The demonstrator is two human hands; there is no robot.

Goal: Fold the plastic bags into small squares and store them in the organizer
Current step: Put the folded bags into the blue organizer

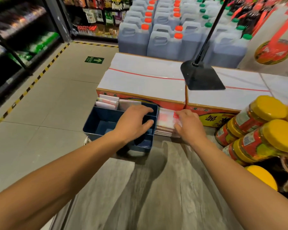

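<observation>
Shop: stocked shelves (pixel 23 30), massed jugs (pixel 165 30) on floor, stacked jars (pixel 256 127), sealed cartons (pixel 143 80).

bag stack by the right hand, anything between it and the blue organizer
Nothing solid lies between them: the stack of bags sits right against the organizer. The right hand rests on the stack. The left hand hovers over the organizer's right-side compartments, partly covering them.

White arrow on green floor sign (pixel 94 60)
</observation>
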